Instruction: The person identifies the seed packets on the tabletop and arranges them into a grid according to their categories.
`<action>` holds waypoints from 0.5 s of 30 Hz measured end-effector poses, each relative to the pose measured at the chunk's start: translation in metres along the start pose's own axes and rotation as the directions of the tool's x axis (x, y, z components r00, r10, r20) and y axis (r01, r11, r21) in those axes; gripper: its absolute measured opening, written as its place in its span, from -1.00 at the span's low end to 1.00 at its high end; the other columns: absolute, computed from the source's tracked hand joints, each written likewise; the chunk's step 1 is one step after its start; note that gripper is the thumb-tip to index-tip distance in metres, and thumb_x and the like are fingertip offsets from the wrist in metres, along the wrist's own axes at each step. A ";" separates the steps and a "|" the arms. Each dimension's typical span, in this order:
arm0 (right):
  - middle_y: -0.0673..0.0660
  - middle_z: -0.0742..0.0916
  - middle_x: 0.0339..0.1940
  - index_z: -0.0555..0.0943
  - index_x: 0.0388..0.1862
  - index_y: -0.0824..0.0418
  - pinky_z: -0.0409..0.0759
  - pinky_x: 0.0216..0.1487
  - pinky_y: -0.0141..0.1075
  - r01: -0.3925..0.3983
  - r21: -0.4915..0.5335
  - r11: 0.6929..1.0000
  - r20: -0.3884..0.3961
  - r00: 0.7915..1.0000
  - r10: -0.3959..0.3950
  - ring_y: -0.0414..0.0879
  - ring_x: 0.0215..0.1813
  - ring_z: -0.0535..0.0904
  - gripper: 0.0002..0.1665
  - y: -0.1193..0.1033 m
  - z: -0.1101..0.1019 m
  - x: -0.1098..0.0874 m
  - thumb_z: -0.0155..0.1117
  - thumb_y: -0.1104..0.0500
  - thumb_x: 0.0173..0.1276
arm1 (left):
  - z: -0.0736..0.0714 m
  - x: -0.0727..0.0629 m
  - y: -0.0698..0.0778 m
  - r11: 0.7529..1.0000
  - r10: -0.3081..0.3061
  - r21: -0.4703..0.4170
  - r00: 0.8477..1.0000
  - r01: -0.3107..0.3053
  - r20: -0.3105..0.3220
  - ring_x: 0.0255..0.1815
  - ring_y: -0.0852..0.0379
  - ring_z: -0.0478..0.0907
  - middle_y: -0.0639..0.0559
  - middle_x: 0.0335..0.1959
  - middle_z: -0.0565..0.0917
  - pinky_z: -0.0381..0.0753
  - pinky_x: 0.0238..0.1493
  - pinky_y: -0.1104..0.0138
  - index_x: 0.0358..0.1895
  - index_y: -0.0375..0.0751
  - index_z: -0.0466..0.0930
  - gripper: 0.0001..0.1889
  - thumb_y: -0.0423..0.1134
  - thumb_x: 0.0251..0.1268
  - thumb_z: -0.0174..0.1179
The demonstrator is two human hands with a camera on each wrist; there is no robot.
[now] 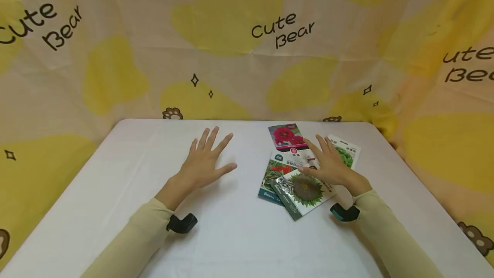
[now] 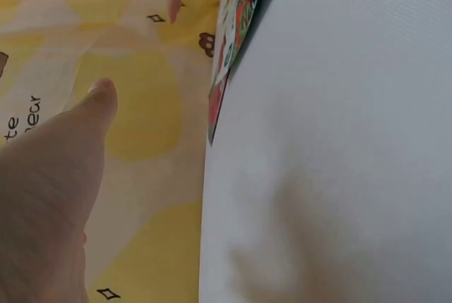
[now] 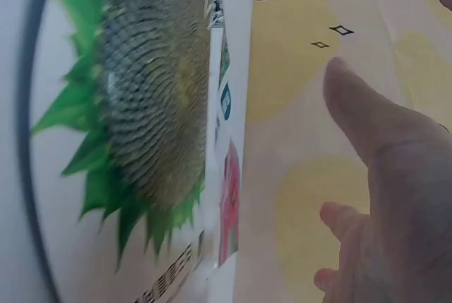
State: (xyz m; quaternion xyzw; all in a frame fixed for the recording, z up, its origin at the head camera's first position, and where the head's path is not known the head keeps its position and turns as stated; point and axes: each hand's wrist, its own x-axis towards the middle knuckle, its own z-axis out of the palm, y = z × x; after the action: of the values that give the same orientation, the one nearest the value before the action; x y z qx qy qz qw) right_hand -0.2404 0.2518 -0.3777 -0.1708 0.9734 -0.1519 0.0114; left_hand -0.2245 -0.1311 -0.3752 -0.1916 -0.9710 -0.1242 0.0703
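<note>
In the head view, the left hand (image 1: 204,162) hangs over the left part of the table (image 1: 231,239), its fingers straight and splayed, holding nothing. The right hand (image 1: 329,166) is just as loose, its fingers spread above four packets on the right. Nearest lies the sunflower packet (image 1: 306,192), overlapping the teal packet (image 1: 275,173) to its left; the pink packet (image 1: 285,136) is farther off, and the leafy packet (image 1: 347,153) is at the far right, partly hidden behind the right hand.

Because the packets lie loosely one over another, a careless downward press or sideways sweep of the right hand would probably slide several at once; flat fingertips might also take two edges together. As for position, the sunflower packet lies below and slightly nearer than the right fingers, and all four packets are well to the right of the left fingers.

In the left wrist view, the left thumb is extended and touches no packet (the other fingers are hardly visible there). The packets appear well apart from it, across the table.

In the right wrist view, the sunflower packet looms large beside the right thumb, which stands clear of it against the cloth (image 3: 304,140), gripping nothing.
</note>
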 end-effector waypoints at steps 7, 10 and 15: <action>0.51 0.05 0.62 0.06 0.65 0.13 -0.03 0.38 0.57 0.002 -0.011 1.000 0.051 0.999 -0.001 0.59 0.59 -0.13 0.21 0.010 0.004 -0.009 0.32 -0.40 0.24 | 0.010 0.005 0.008 0.994 0.084 -0.079 0.995 -0.079 0.052 0.69 -0.28 -0.16 -0.18 0.69 -0.07 0.05 0.53 -0.27 0.66 0.23 -0.10 -0.10 0.34 0.36 0.08; 0.53 0.06 0.62 0.10 0.64 0.13 -0.01 0.35 0.58 0.018 0.001 1.000 0.074 0.997 -0.018 0.59 0.59 -0.12 0.18 0.015 0.004 -0.011 0.34 -0.38 0.24 | 0.014 0.008 0.012 0.987 0.111 -0.124 0.990 -0.099 0.091 0.68 -0.28 -0.07 -0.19 0.67 0.00 0.10 0.52 -0.25 0.64 0.19 -0.02 -0.13 0.28 0.37 0.14; 0.52 0.01 0.62 0.19 0.62 0.07 -0.09 0.34 0.61 0.014 0.080 0.997 0.134 0.991 -0.025 0.60 0.59 -0.19 0.07 0.022 0.000 -0.014 0.38 -0.29 0.26 | 0.022 0.013 0.021 0.975 0.148 -0.187 0.978 -0.119 0.148 0.66 -0.24 0.00 -0.20 0.64 0.08 0.14 0.52 -0.23 0.62 0.15 0.08 -0.16 0.23 0.36 0.19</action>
State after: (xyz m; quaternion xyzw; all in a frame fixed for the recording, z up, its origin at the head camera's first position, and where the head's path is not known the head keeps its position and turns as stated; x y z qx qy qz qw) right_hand -0.2341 0.2764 -0.3845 -0.1895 0.9620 -0.1786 0.0823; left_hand -0.2300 -0.1017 -0.3892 -0.2715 -0.9436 -0.1889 -0.0174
